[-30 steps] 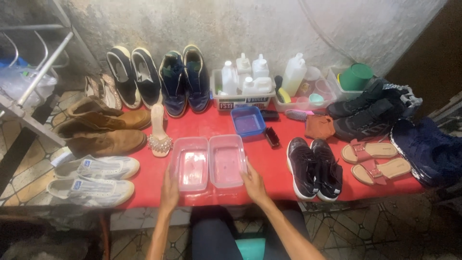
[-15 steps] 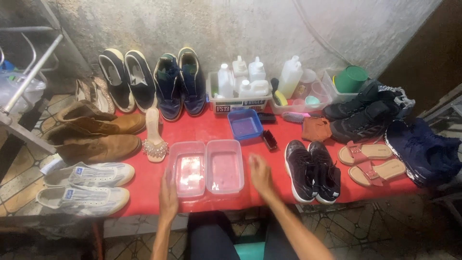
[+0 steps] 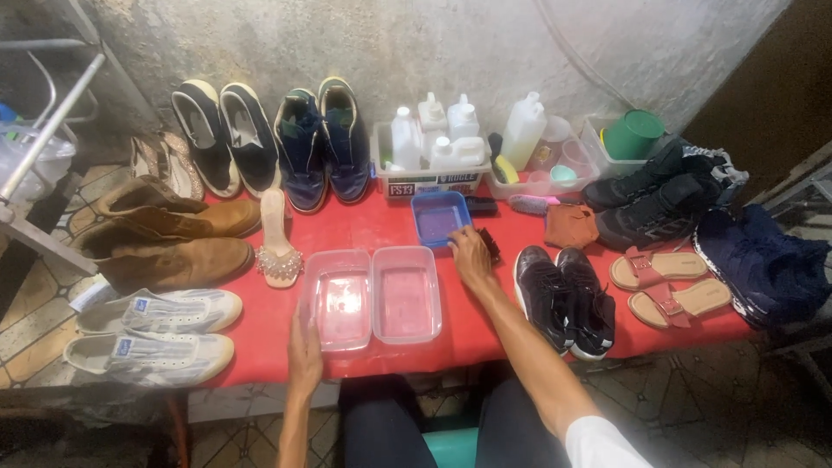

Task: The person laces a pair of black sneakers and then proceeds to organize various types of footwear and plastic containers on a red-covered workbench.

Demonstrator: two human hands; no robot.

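Two clear plastic tubs (image 3: 374, 296) with water stand side by side near the front of the red table (image 3: 364, 227). My left hand (image 3: 305, 347) rests flat against the front left corner of the left tub. My right hand (image 3: 471, 253) reaches past the right tub to a dark brush (image 3: 490, 243) lying beside a small blue tray (image 3: 440, 217); its fingers touch the brush, and I cannot tell whether they grip it.
Shoes line the table: brown boots (image 3: 173, 238), white sneakers (image 3: 152, 334), dark blue sneakers (image 3: 325, 143), black shoes (image 3: 563, 299), tan sandals (image 3: 663, 286), a heeled sandal (image 3: 277, 243). A box of white bottles (image 3: 433, 143) stands at the back. A metal rack (image 3: 43, 130) stands left.
My right hand left the right tub's front edge and moved up and right to the brush beside the blue tray. My left hand stays at the left tub.
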